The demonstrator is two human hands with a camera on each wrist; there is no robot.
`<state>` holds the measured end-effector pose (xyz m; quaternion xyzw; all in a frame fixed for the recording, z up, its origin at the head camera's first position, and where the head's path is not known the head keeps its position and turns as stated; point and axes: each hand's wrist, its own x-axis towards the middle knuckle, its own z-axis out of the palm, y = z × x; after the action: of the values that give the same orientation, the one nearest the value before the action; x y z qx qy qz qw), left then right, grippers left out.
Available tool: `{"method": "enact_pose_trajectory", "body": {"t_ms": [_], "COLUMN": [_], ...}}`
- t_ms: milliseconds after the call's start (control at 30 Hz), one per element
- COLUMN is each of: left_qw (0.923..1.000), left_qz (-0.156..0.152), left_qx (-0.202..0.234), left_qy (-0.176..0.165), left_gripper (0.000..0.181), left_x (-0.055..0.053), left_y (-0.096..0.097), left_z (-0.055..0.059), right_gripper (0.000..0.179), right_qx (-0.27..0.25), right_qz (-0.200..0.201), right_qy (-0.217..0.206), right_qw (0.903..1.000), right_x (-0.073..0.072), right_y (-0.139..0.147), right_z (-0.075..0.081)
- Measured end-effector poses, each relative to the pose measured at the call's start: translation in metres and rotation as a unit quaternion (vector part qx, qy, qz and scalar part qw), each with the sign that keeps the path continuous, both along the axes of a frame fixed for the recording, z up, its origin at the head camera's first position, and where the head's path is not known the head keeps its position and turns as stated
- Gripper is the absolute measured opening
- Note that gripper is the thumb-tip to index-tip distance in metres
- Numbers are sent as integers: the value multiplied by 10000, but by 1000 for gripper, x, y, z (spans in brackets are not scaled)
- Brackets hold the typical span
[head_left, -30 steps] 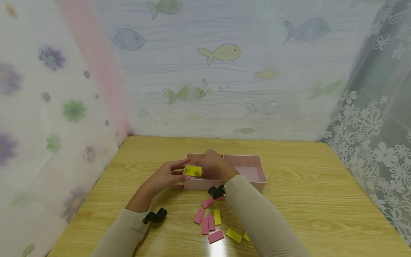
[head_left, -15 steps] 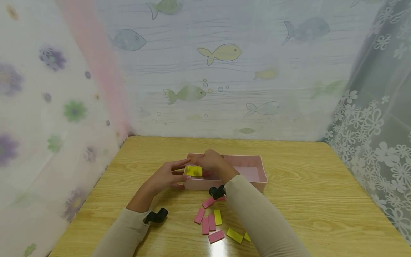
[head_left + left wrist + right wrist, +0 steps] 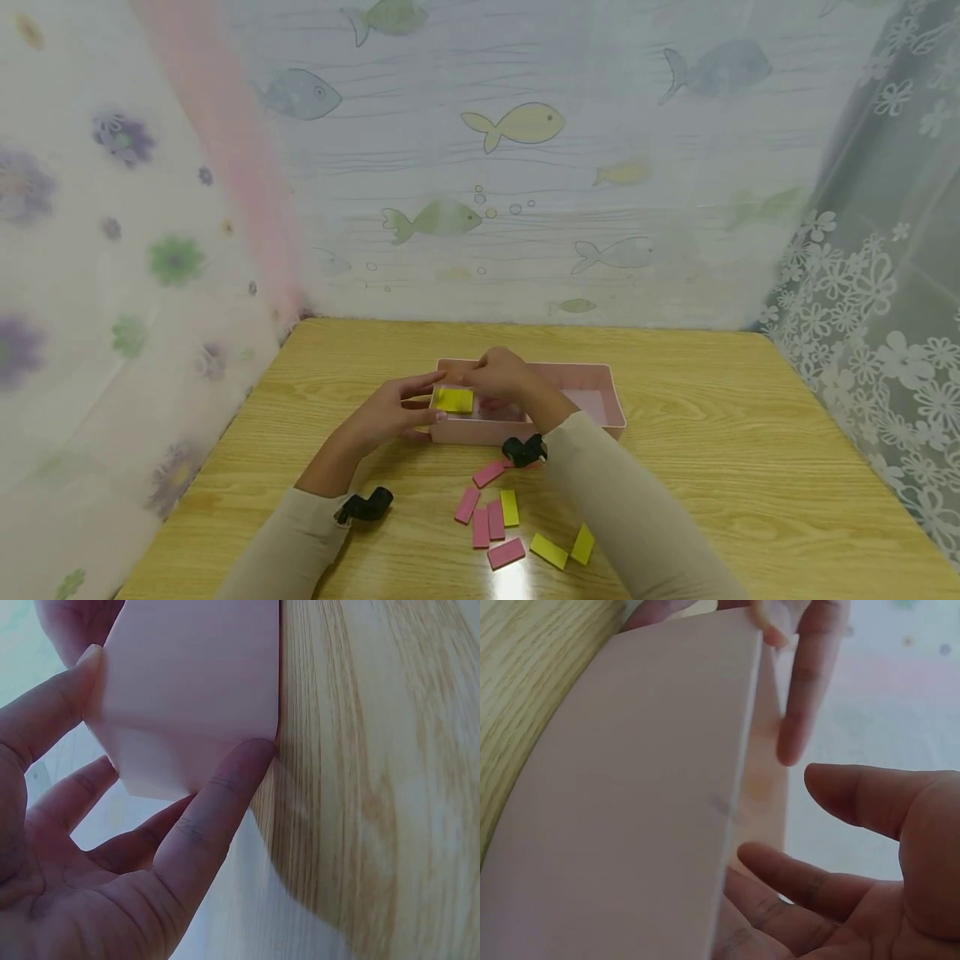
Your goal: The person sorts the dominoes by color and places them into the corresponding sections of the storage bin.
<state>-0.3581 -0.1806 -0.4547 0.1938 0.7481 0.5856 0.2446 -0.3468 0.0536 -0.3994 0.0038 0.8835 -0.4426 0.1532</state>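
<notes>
A long pink box (image 3: 472,432) stands on the table. My left hand (image 3: 390,412) holds its left end, thumb at the near side and fingers spread toward the far side; the left wrist view shows fingertips against the box's end wall (image 3: 202,667). Yellow rectangular pieces (image 3: 454,401) lie side by side in the box's left part. My right hand (image 3: 504,375) reaches into the box just right of them. In the right wrist view its thumb and forefinger are apart, with nothing seen between them; the other fingers are partly hidden behind the box wall (image 3: 630,787).
In front of the box lie several loose pink pieces (image 3: 506,553) and a few yellow ones (image 3: 549,551) on the wooden table (image 3: 712,467). A fish-patterned curtain (image 3: 450,275) hangs behind the table.
My right hand has shifted slightly right and away from the yellow pieces, which now sit flush together. The moving forearm uncovers another yellow piece on the table. My left hand stays put.
</notes>
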Motion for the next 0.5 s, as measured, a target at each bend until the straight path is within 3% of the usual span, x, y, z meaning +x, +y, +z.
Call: {"method": "enact_pose_trajectory", "body": {"t_ms": [233, 500], "left_qw": [10000, 10000], "left_qz": [-12, -15], "left_qx": [13, 39], "left_qy": [-3, 10], "left_gripper": [75, 76], "left_x": [1, 0], "left_y": [1, -1], "left_z": [0, 0], "right_gripper": [43, 32], "right_qx": [-492, -401], "right_qz": [116, 164], "right_qy": [296, 1306], "right_qw": [9983, 9905], "right_x": [16, 43], "right_y": [15, 33], "right_z": [4, 0]}}
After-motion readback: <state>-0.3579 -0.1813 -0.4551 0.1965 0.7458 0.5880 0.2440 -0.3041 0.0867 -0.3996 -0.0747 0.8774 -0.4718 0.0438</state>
